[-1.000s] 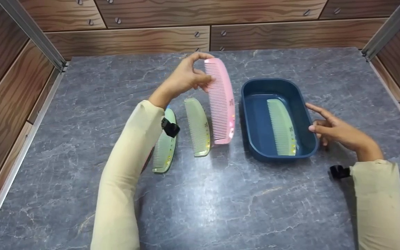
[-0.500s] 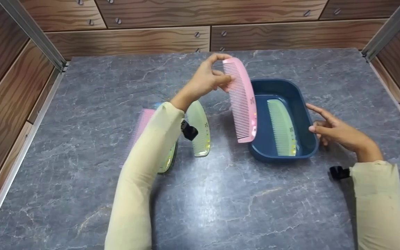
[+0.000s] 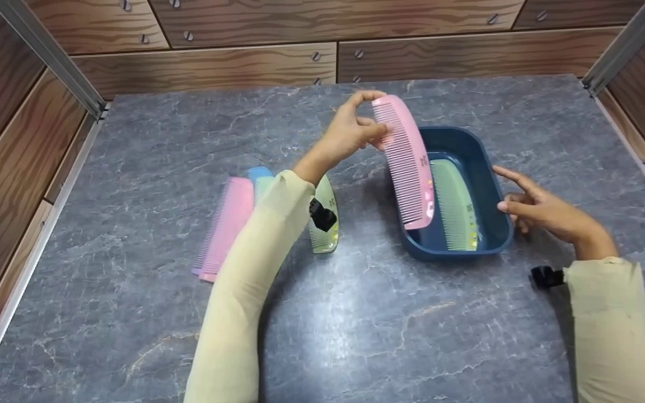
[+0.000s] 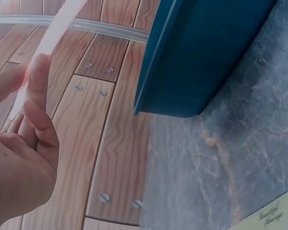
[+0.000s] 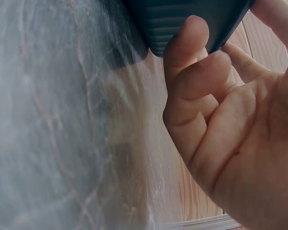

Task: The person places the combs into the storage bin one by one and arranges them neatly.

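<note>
My left hand (image 3: 353,129) holds a pink comb (image 3: 414,162) near its upper end, between thumb and fingers. The comb hangs slightly tilted over the left wall of a dark blue plastic tub (image 3: 457,256), its lower end overlapping the rim in the head view. In the left wrist view the pink comb (image 4: 62,28) shows as a thin edge. Inside the tub lies a light green comb (image 3: 452,204). My right hand (image 3: 552,210) touches the tub's right side, thumb tip at the rim, index finger extended, and the remaining fingers bent beside the outer wall (image 5: 163,28).
Left of the tub, a yellow-green comb (image 3: 325,240) lies on the grey marbled table (image 3: 367,324), partly behind my left sleeve. Farther left lie another pink comb (image 3: 230,218) with purple teeth beneath it, a blue comb (image 3: 259,172) and a pale green one (image 3: 263,183), partly covered.
My left hand has carried the pink comb rightward, from beside the tub to over its left wall. The left sleeve has uncovered the pink comb on the table. The right hand stays in place.
</note>
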The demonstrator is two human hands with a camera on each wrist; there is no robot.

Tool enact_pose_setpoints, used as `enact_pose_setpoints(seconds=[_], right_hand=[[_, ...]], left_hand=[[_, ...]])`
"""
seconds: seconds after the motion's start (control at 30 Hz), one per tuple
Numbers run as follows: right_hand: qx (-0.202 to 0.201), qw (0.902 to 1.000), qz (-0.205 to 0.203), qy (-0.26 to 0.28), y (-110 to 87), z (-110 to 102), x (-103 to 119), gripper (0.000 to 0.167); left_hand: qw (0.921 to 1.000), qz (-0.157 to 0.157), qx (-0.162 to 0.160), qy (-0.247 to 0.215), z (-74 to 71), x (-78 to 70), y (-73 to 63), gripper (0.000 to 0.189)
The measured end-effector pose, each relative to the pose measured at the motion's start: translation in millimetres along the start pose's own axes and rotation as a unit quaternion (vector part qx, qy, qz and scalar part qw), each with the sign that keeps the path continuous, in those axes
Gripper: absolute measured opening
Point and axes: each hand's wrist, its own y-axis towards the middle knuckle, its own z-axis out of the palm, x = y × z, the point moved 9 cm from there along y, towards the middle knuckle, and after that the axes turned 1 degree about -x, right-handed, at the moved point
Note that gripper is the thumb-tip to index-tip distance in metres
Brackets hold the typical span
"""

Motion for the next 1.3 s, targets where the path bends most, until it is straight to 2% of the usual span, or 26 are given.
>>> enact_pose_setpoints(seconds=[0.23,0.4,0.53,0.8,0.93,1.3], right_hand=[[0.006,1.0000,0.002,0.008,-0.3,1,0,0.067],[0.008,1.0000,0.001,0.006,-0.2,2,0,0.067],[0.002,1.0000,-0.001,0.008,-0.6,0,1,0.067],[-0.003,1.0000,0.002,0.006,-0.3,-1,0,0.067],[-0.005,1.0000,0.005,0.000,-0.2,-1,0,0.067],[0.003,1.0000,-0.003,0.005,-1.1,0,1,0.067]], left_hand=[[0.9999,-0.011,0.006,-0.010,8.2,13.5,4.0,0.052],[0.9996,-0.021,0.017,0.006,16.8,19.5,6.8,0.050],[0.9992,-0.019,0.030,0.021,24.5,22.2,8.2,0.050],[0.9987,-0.015,0.049,0.002,37.0,32.0,9.6,0.051],[0.9980,-0.006,0.059,0.023,40.4,35.9,9.4,0.051],[0.9948,-0.005,0.067,0.077,45.8,43.1,10.1,0.048]])
